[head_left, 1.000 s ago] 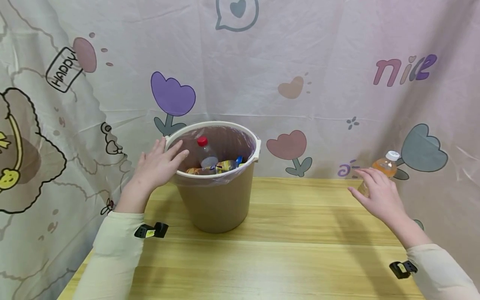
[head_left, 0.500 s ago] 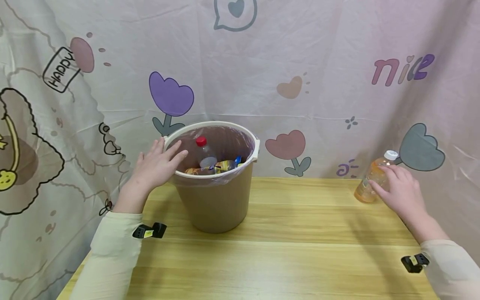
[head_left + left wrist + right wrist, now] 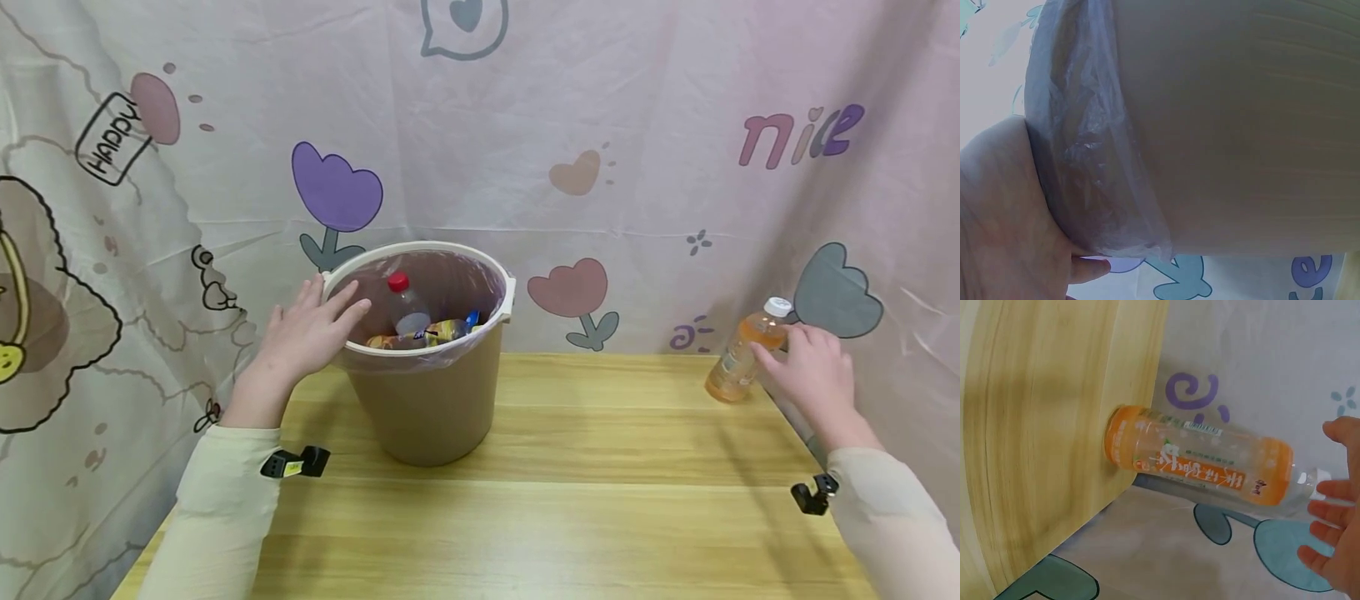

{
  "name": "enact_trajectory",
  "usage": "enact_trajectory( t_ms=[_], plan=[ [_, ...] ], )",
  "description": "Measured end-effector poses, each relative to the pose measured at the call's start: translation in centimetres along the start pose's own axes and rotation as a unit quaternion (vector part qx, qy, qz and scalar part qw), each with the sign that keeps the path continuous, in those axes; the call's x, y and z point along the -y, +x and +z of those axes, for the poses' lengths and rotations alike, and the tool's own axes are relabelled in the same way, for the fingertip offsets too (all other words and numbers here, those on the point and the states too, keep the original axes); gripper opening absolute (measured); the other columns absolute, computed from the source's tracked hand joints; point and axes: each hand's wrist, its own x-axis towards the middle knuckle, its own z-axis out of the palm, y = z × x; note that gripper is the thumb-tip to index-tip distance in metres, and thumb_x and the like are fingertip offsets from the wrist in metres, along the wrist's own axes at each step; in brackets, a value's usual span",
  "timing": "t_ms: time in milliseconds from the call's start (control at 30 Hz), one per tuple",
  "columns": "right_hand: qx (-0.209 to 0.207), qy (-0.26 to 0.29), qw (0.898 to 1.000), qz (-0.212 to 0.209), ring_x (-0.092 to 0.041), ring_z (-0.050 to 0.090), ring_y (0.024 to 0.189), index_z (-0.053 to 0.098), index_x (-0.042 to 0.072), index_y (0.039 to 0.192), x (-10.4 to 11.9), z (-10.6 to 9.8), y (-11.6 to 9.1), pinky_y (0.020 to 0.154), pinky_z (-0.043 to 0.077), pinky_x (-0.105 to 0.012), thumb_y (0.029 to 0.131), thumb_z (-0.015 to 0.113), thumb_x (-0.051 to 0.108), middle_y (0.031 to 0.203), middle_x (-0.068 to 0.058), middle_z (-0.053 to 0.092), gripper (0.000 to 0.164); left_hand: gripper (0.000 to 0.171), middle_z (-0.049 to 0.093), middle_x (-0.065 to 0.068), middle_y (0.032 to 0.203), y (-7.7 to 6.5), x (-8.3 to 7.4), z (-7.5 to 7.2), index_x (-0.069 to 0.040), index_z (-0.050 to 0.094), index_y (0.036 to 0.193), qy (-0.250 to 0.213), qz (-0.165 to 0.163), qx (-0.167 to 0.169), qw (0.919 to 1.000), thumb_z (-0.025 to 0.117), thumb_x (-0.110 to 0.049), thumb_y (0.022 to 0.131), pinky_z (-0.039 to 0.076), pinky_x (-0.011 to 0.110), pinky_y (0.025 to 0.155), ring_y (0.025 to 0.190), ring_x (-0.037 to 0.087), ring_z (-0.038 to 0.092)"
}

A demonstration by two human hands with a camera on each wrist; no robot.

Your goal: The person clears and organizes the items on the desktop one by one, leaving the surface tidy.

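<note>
My left hand (image 3: 300,333) rests on the left side of the brown bin's rim (image 3: 420,353) in the head view, fingers spread. In the left wrist view the palm lies against the clear liner (image 3: 1091,125) folded over that rim. On the far right, an orange-labelled clear plastic bottle (image 3: 1197,456) with a white cap stands at the table's back corner. My right hand (image 3: 813,371) is just right of its upper part, thumb and fingers apart. In the right wrist view its fingers (image 3: 1335,509) overlap the bottle's capped end.
Inside the bin are a red-capped clear bottle (image 3: 408,308) and a bottle with a yellow label (image 3: 445,332). The wooden table (image 3: 585,517) meets a printed curtain (image 3: 637,167) along its back edge; another curtain side hangs at the left.
My right hand has moved from in front of the bottle to its right side, so more of the bottle shows. My left hand stays on the rim. The head view has shifted slightly.
</note>
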Motion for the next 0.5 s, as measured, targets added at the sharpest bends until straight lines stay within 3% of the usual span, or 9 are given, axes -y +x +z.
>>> enact_trajectory(
  t_ms=[500],
  plan=[
    [0.019,0.023,0.997,0.076,-0.062,0.033,0.116,0.032,-0.021,0.135,-1.6,2.2,2.7,0.093,0.030,-0.073,0.092,0.043,0.068,0.128,-0.046,0.037,0.099,0.078,-0.008,0.023,0.162,0.0,0.0,-0.1,-0.022,0.021,0.157,0.002,-0.001,-0.002,1.0000,0.013,-0.071,0.096,-0.003,0.075,0.111,0.150,0.046,-0.006]
  ],
)
